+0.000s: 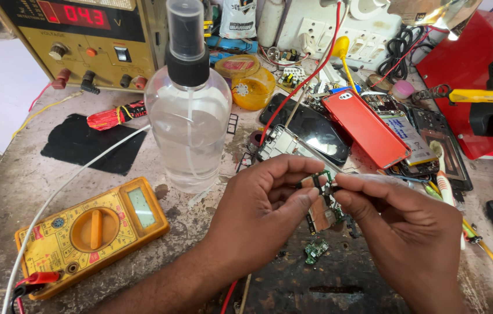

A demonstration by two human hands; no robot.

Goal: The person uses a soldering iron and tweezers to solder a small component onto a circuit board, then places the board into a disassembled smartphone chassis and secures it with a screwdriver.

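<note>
Green circuit board (pixel 323 200) | pinched: left hand (pixel 264 203), right hand (pixel 400 224)

Clear glossy plastic spray bottle (pixel 188 131), matt yellow plastic multimeter (pixel 92 229), rough worn bench (pixel 2 192)

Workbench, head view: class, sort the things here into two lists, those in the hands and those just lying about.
In hand:
circuit board, pinched by left hand and right hand

Lying about:
spray bottle
multimeter
red phone
power supply
small green board
</note>
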